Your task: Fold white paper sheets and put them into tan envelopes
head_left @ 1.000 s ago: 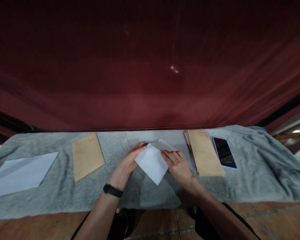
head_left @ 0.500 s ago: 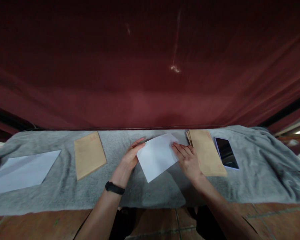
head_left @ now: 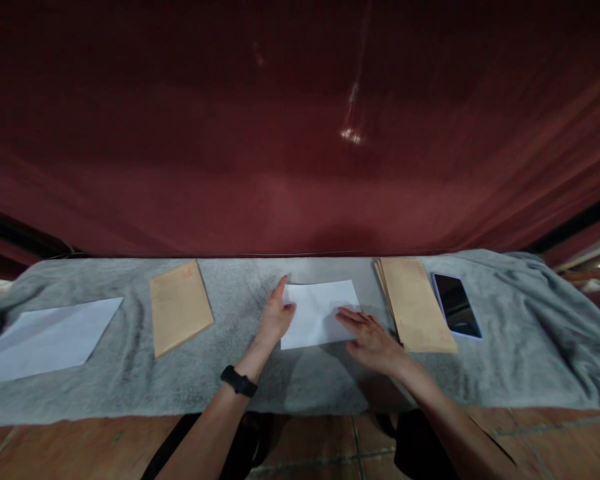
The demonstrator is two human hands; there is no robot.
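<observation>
**L hand & R hand, both open, at white paper**

Nearest: brown floor tiles & dark clothes on the person's legs. L wrist has a black band.

Next, the gray cloth-covered tabletop. White paper lies flat in the mid., btwn the hands. L hand is at its L edge, thumb by the edge, 1 finger out to the back; other fingers hard to see. R hand has its fingers out long on the paper's R part; can't tell if they press.

Far L: big white sheet. Closer in on L: 1 brown envelope, tilted, well apart from the paper. Just past R hand: pile of brown envelopes, then a phone, dark screen up, beside the pile.

In back: dark red wall or cover, can't tell which, w/ a shiny spot.
</observation>
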